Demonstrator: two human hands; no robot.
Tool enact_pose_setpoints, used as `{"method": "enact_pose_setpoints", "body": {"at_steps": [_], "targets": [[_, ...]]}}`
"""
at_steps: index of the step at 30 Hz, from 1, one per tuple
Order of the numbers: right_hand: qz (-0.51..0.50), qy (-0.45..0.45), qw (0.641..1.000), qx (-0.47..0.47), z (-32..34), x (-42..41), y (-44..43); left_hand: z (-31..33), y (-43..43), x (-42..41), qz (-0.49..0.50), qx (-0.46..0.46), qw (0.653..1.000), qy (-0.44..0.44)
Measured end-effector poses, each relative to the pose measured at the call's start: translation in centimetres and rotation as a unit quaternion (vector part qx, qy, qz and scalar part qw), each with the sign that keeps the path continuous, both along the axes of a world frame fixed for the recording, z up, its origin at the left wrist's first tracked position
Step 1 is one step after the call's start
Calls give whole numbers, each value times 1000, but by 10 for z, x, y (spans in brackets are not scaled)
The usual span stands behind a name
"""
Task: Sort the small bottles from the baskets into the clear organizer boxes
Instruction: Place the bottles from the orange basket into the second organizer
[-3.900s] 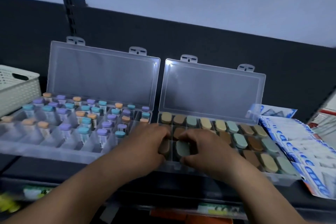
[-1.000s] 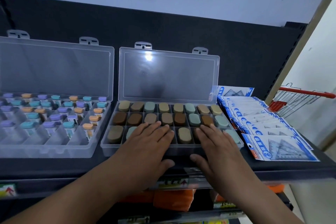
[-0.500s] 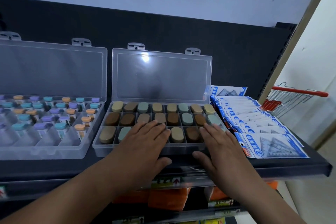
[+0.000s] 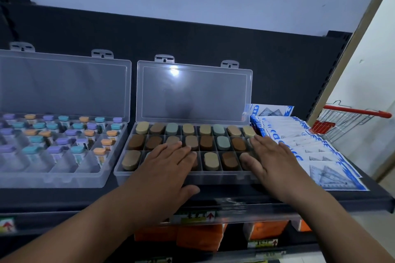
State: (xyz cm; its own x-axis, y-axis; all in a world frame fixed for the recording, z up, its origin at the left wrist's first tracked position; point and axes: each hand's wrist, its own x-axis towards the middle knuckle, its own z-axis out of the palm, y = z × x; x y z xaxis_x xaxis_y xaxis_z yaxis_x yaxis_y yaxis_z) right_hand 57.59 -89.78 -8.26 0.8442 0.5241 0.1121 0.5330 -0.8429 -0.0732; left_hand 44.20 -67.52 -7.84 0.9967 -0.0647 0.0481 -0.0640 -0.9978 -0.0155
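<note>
Clear box [image 4: 222, 177] under left hand [image 4: 168, 168] and right hand [image 4: 271, 162]: both flat, fingers straight, holding nothing, probably pressing the bottles [image 4: 210, 161] level.

Dim, lid [image 4: 193, 94] glare, perhaps soft

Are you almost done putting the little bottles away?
Nearly, it seems. Every visible slot in the right box holds a bottle. The left hand and right hand rest flat on it, holding nothing. The left box has bare front slots to fill.
</note>
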Motion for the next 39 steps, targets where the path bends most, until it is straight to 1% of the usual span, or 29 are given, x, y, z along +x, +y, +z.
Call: {"method": "enact_pose_setpoints", "body": {"at_steps": [3, 6, 8, 11, 13, 16, 19, 22, 26, 31, 36, 39], "targets": [[-13, 42, 999, -18, -2, 5, 1, -2, 2, -1, -7, -1, 1000, -2], [-17, 57, 998, -17, -3, 7, 2, -1, 4, -3, 12, 2, 1000, 6], [-22, 57, 998, -10, -1, 6, 3, -1, 6, -3, 17, 1, 1000, 5], [-15, 34, 999, 6, 4, 4, 11, -2, 13, -2, 11, 2, 1000, -8], [9, 18, 1000, 24, 11, 3, 19, 1, 19, -3, 24, 0, 1000, -6], [67, 5, 996, 50, 22, -6, 41, 10, 31, -1, 56, -21, 998, -31], [113, 35, 993, 28, 30, -19, 65, 18, 46, -2, 75, -18, 996, -48], [159, 41, 986, 6, 31, -31, 87, 17, 59, -3, 96, -30, 994, -40], [188, 56, 980, -34, 23, -32, 108, 9, 61, -2, 101, -30, 994, -17], [215, 66, 973, -59, 19, -33, 120, 3, 61, 1, 105, -30, 994, 0], [247, 56, 965, -70, 15, -28, 134, -3, 64, 3, 110, -13, 994, 4], [261, 55, 962, -54, 16, -23, 134, -5, 61, 4, 115, -18, 993, -7]]}}
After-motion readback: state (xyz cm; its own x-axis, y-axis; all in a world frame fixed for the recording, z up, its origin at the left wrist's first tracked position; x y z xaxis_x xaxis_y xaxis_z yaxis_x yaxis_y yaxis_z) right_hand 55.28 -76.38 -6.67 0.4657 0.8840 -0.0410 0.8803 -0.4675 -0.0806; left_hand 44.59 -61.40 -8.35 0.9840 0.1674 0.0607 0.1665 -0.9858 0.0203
